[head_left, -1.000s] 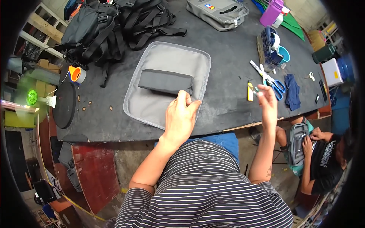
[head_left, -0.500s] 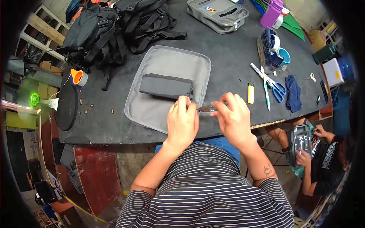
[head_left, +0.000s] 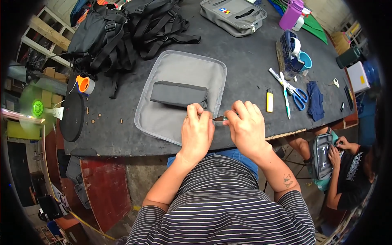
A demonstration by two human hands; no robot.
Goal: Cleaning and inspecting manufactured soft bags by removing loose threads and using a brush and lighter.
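A grey fabric panel (head_left: 163, 118) with piped edges lies on the table in front of me. On it rests a dark grey box-shaped fabric pouch (head_left: 179, 93), its near right corner close to my fingers. My left hand (head_left: 197, 130) is closed in a pinch just below that corner; what lies between its fingertips is hidden. My right hand (head_left: 248, 127) grips small thread snips (head_left: 220, 118), their dark pointed tip turned left toward my left fingertips. Most of the snips' body is hidden inside the right hand.
Black strapped bags (head_left: 110, 36) heap at the far left, and a grey bag (head_left: 234, 16) lies at the back. Rightward are a yellow lighter (head_left: 269, 101), a toothbrush (head_left: 287, 104), blue-handled scissors (head_left: 300, 100) and a tape dispenser (head_left: 289, 47). Another person (head_left: 353, 175) handles a clear-fronted case at lower right.
My right hand has shifted slightly left, bringing the snips nearer my left fingers, with less of the blades showing. The panel and pouch have moved slightly. The other person's hands have changed position.
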